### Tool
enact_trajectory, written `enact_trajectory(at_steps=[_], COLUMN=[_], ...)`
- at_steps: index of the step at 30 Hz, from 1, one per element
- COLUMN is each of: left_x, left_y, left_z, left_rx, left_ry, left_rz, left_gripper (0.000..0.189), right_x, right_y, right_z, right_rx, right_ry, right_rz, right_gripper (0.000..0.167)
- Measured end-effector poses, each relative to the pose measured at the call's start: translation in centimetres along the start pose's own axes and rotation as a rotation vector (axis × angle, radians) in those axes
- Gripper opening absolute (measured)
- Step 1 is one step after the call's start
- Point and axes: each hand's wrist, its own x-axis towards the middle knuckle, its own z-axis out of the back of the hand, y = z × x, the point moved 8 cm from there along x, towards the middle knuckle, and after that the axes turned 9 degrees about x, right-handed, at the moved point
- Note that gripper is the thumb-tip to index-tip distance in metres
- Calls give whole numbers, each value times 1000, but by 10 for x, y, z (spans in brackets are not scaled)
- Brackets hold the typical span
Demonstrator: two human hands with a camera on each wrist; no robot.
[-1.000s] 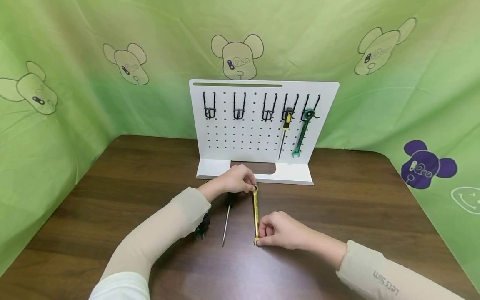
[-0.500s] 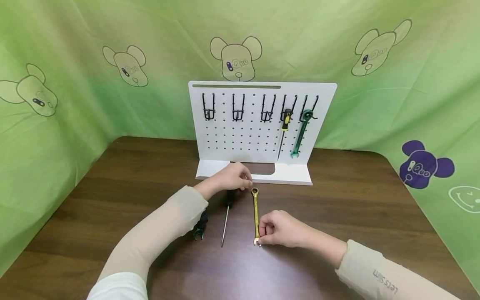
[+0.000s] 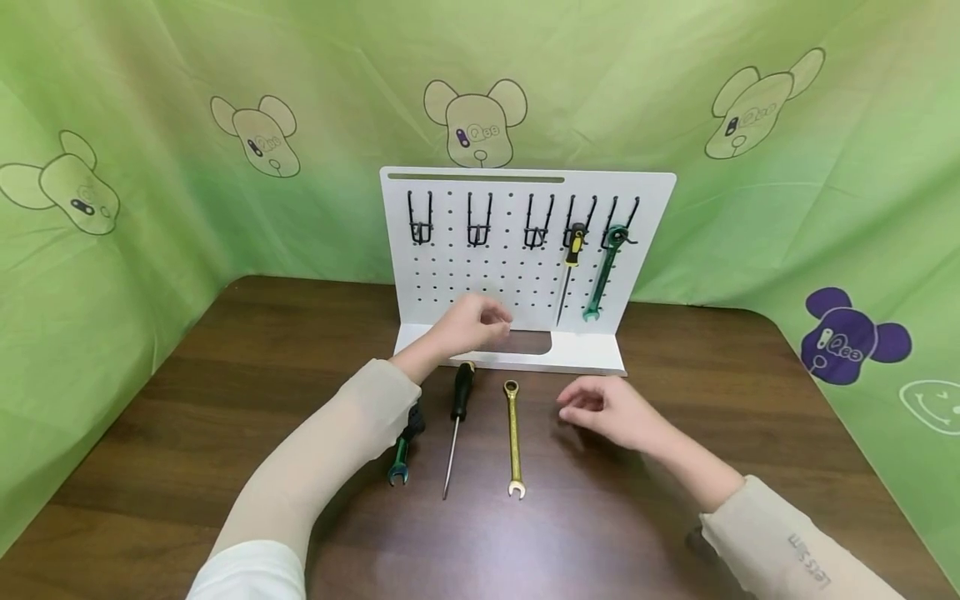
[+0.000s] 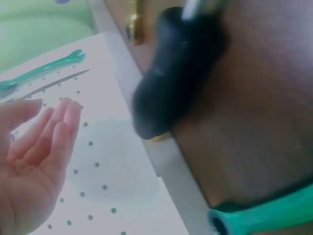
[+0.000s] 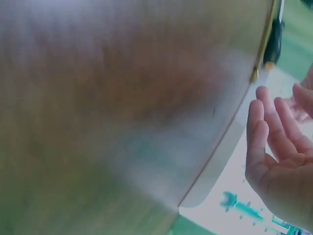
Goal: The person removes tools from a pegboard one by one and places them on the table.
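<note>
A gold combination wrench [image 3: 513, 437] lies on the table between my hands, touched by neither. My left hand [image 3: 471, 323] hovers in front of the pegboard's lower part, fingers loosely bent and holding nothing. Below it lies a screwdriver with a black handle [image 3: 462, 392], its shaft pointing toward me; the handle looms large in the left wrist view [image 4: 171, 73]. To its left, a green wrench [image 3: 401, 454] is partly hidden by my left sleeve. My right hand [image 3: 611, 410] is raised right of the gold wrench, empty with relaxed fingers.
A white pegboard [image 3: 480, 283] stands at the back with several black hooks [image 3: 477, 225]. A yellow-and-black screwdriver [image 3: 575, 246] and a green wrench [image 3: 604, 275] hang at its right. Green printed cloth [image 3: 337, 83] surrounds the brown table [image 3: 300, 333].
Both hands have come off the gold wrench, which stays on the table. My left hand has risen toward the pegboard; my right hand has moved away, up and to the right.
</note>
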Motion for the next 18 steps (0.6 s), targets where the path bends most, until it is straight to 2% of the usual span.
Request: enact_trajectory(at_steps=[5, 9, 13, 18], left_x=[9, 17, 26, 38], left_y=[-5, -9, -14, -24], left_z=[11, 20, 28, 33], left_rx=[-68, -111, -131, -162], left_ry=[-85, -151, -214, -250], left_rz=[28, 25, 25, 8], left_gripper=[25, 25, 24, 24], right_x=[10, 19, 32, 49], right_y=[-11, -19, -25, -34], right_z=[29, 44, 51, 55], right_rx=[-15, 15, 52, 61], right_ry=[-139, -224, -287, -341], right_rz=[-33, -52, -70, -106], right_gripper=[18, 20, 23, 29])
